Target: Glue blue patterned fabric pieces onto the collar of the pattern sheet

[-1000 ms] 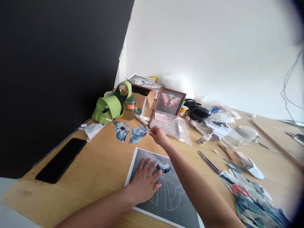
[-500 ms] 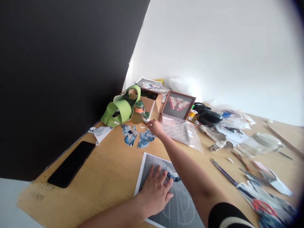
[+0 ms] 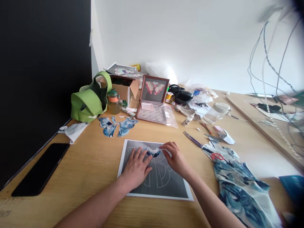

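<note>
My left hand [image 3: 136, 168] lies flat with fingers spread on a dark grey printed sheet [image 3: 171, 188] bearing white garment outlines. Its fingertips touch a small curved blue-and-white fabric collar piece [image 3: 155, 154] near the top of the drawing. At the right end of this piece, my right hand [image 3: 175, 157] has thumb and forefinger drawn together on its edge. Cut blue patterned fabric pieces [image 3: 125, 127] lie beyond the sheet, beside a thin white crescent [image 3: 122, 116]. A white tube [image 3: 128, 111] rests behind them, near a lidded jar [image 3: 114, 106].
A black phone [image 3: 41, 169] lies at left, near a green felt bag [image 3: 89, 103]. Behind stands an open frame [image 3: 154, 90] with a pink-edged garment. At right are a white bottle [image 3: 188, 119], purple-handled snips [image 3: 193, 139], red-handled scissors [image 3: 217, 156] and blue patterned cloth [image 3: 239, 186].
My right hand has come back from beside the jar to the collar piece on the sheet. The left hand stays on the sheet. The view has swung to the right.
</note>
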Available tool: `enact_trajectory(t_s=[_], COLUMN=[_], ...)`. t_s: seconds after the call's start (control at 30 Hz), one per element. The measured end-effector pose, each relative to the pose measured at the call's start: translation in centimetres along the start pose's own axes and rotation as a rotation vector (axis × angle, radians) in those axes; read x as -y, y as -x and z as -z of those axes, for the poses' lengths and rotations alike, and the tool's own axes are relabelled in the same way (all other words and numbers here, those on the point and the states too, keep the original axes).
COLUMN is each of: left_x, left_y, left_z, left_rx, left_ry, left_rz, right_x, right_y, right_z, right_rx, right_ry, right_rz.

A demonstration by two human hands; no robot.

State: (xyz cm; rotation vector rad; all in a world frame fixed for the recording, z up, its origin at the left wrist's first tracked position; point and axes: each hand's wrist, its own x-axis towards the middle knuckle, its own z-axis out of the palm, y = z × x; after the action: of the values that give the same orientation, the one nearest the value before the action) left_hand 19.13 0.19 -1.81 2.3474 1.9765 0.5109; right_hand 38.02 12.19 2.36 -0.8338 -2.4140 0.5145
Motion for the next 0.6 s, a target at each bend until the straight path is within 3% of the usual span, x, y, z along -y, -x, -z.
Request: enact_trajectory(t_s=[0.17, 0.4, 0.6], left_x=[-0.2, -0.3, -0.1], left_y=[-0.1, -0.4, -0.3], left_z=[0.2, 0.5, 0.0], left_rx=[0.014, 0.047, 0.025], left_ry=[-0.023, -0.06, -0.057], left_rz=[-0.003, -0.021, -0.033], right_x=[-0.9, -0.9, 0.0], right_y=[2.7, 2.8, 2.6], right_z=[-0.9, -1.0, -1.9], right_rx=[-0.029, 0.039, 0.137], right_ry=[0.03, 0.221, 0.315], right_rz=[0.028, 0.019, 0.098])
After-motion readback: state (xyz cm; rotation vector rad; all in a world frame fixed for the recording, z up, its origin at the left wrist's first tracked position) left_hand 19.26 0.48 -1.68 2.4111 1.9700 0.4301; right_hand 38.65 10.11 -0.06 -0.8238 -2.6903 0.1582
